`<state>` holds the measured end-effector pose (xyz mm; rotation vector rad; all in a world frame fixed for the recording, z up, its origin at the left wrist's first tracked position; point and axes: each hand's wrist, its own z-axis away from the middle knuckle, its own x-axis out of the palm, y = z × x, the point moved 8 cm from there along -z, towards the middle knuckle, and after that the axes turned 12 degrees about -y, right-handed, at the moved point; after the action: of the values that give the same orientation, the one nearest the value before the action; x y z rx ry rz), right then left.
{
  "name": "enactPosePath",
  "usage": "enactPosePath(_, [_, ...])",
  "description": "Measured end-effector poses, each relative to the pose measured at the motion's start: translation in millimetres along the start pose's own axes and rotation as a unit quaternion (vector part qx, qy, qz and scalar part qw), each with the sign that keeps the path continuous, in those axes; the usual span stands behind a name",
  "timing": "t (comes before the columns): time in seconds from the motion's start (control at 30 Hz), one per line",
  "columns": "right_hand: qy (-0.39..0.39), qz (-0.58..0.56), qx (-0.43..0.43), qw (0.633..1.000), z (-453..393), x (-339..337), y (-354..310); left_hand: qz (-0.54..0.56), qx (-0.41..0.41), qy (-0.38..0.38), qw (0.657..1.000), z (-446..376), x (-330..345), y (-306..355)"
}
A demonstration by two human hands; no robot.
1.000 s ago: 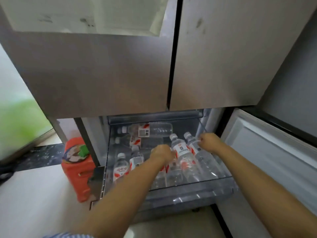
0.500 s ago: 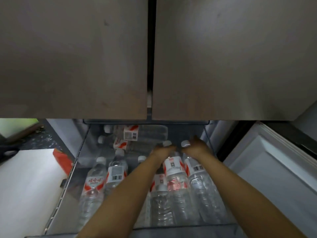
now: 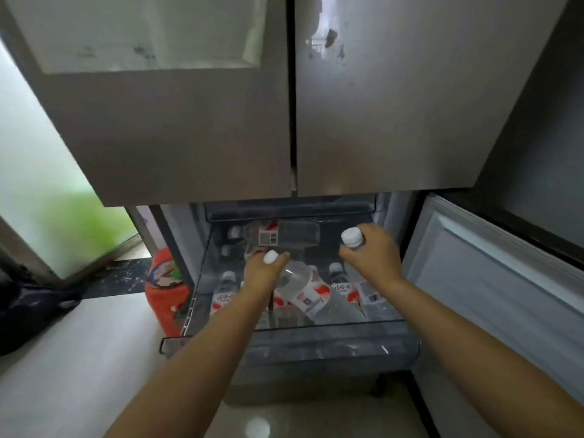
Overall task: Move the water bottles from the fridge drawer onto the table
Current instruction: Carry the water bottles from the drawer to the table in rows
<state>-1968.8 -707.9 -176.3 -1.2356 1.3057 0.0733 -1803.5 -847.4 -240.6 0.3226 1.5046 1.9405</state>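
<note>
Extraction step: left hand point(image 3: 264, 273) grasps 1 tilted bottle point(image 3: 311, 295) by its neck; right hand point(image 3: 373, 252) grips a second bottle point(image 3: 351, 237) above the fridge drawer point(image 3: 284, 346). Next: carry both to the tabletop, not visible.

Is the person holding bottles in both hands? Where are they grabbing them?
Yes. The left hand grips a water bottle by its neck, just under the cap. The right hand holds another bottle near its cap too.
</note>
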Motion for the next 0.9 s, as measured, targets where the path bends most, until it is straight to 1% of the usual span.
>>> enactPosePath(0.03, [0.010, 0.016, -0.022, 1.000, 11, -5, -6, -0.035, 0.021, 0.000, 0.999, 9, -1, 5])
enactPosePath(0.1, [0.006, 0.075, -0.060, 0.995, 36, -14, -24, -0.095, 0.077, 0.008, 0.993, 36, -4, 21])
enactPosePath(0.2, [-0.018, 0.123, -0.077, 0.989, 66, -27, -50, -0.157, 0.148, 0.033, 0.976, 81, -10, 52])
enactPosePath(0.3, [-0.018, 0.110, -0.087, 0.990, 76, -46, -88, -0.249, 0.203, 0.058, 0.945, 117, -26, 83])
enactPosePath(0.37, [-0.032, 0.094, -0.115, 0.988, 74, -57, -124, -0.281, 0.220, 0.074, 0.931, 134, -52, 100])
enactPosePath(0.43, [-0.060, 0.073, -0.145, 0.985, 71, -62, -163, -0.292, 0.223, 0.110, 0.923, 155, -88, 113])
enactPosePath(0.5, [-0.108, 0.042, -0.179, 0.977, 73, -57, -204, -0.320, 0.218, 0.165, 0.907, 183, -126, 124])
enactPosePath(0.57, [-0.160, 0.028, -0.213, 0.964, 86, -43, -243, -0.344, 0.194, 0.212, 0.894, 215, -160, 124])
enactPosePath(0.6, [-0.192, 0.024, -0.231, 0.954, 96, -33, -261, -0.348, 0.172, 0.229, 0.893, 231, -176, 119])
enactPosePath(0.67, [-0.256, 0.023, -0.282, 0.924, 120, -6, -298, -0.356, 0.121, 0.262, 0.889, 264, -207, 100])
enactPosePath(0.8, [-0.367, 0.071, -0.384, 0.844, 199, 58, -360, -0.359, -0.013, 0.316, 0.878, 345, -265, 40])
enactPosePath(0.9, [-0.421, 0.099, -0.449, 0.782, 269, 94, -401, -0.336, -0.104, 0.353, 0.867, 422, -305, -9])
